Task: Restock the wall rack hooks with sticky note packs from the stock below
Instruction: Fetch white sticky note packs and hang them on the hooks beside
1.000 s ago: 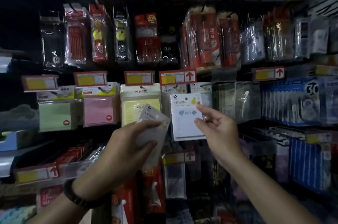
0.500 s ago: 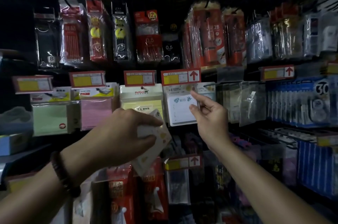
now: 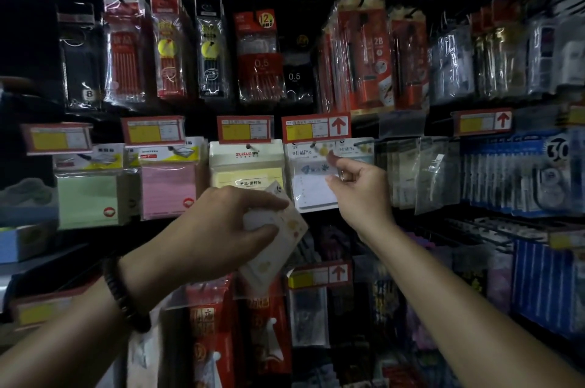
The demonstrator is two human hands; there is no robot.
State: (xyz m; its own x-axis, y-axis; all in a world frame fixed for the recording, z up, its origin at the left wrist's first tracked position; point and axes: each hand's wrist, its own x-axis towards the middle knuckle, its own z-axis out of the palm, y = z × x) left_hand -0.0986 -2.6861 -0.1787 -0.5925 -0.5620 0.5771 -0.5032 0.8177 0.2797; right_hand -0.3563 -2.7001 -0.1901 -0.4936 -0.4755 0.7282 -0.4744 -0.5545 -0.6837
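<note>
A white sticky note pack (image 3: 311,185) printed "BE HAPPY" hangs on a rack hook (image 3: 313,144) under a red price tag (image 3: 316,128). My right hand (image 3: 359,194) is at its right edge, index fingertip and thumb touching the pack's front, the other fingers loosely curled. A second similar pack (image 3: 356,150) hangs just right of it. My left hand (image 3: 221,229) grips a small stack of white packs with yellow dots (image 3: 278,248), tilted, below the yellow pack (image 3: 247,166).
Green (image 3: 87,200) and pink (image 3: 167,191) sticky note packs hang to the left. Pen and refill packs (image 3: 259,58) fill the hooks above. Clear bags (image 3: 433,172) and blue correction tape packs (image 3: 522,175) hang to the right. Red packs (image 3: 215,324) hang below my left hand.
My right hand lifted the white pack up onto the hook and eased its grip; the pack now hangs there. My left hand sank slightly with its stack.
</note>
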